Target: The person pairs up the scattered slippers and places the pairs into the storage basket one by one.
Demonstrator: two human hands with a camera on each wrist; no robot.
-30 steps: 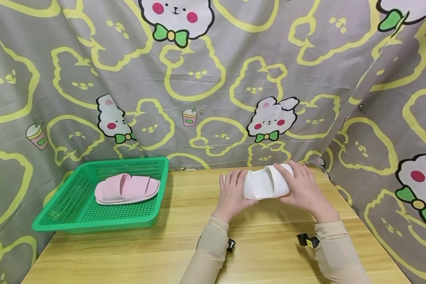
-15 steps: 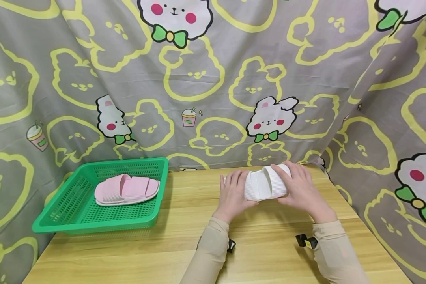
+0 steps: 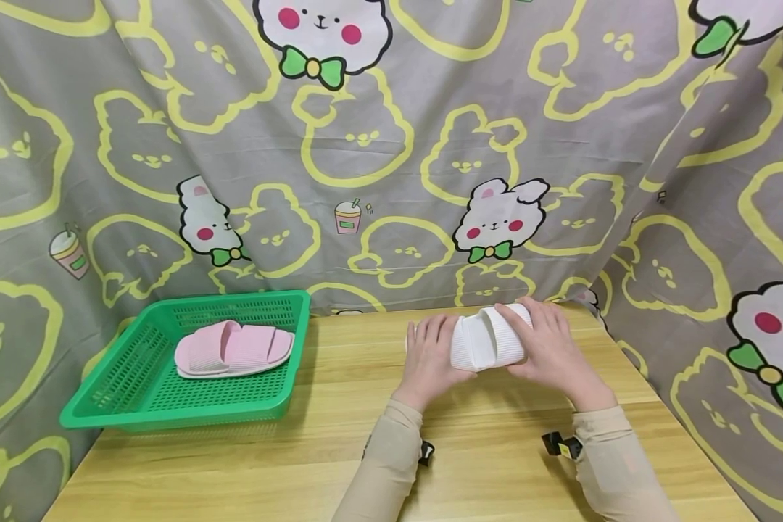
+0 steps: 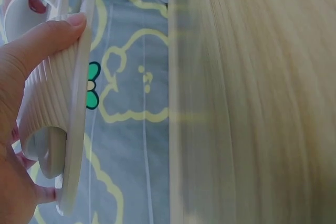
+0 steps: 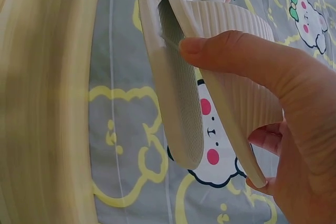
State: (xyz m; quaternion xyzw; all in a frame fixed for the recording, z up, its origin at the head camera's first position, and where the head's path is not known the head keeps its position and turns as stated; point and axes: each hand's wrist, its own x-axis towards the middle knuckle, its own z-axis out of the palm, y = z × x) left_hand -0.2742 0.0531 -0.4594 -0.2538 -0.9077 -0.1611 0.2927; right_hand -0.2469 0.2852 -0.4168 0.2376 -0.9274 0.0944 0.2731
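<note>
The left grip (image 4: 9, 108) holds a ribbed white slipper (image 4: 50, 93); patterned cloth (image 4: 128, 153) behind; wooden tabletop (image 4: 257, 98) filling the view's right.

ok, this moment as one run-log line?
left hand: grips white slipper | right hand: grips second white slipper | both slippers: above table | pink footwear: in green basket

In front of you is a light wood-grain table (image 3: 339, 457), with a green perforated basket (image 3: 183, 416) sitting toward your left.

From the head we face forward and down, white slippers (image 3: 486, 339) at four o'clock; both wrist views share them close up, curtain (image 3: 391, 188) beyond, table (image 3: 496, 449) at three o'clock (left), nine (right)
</note>
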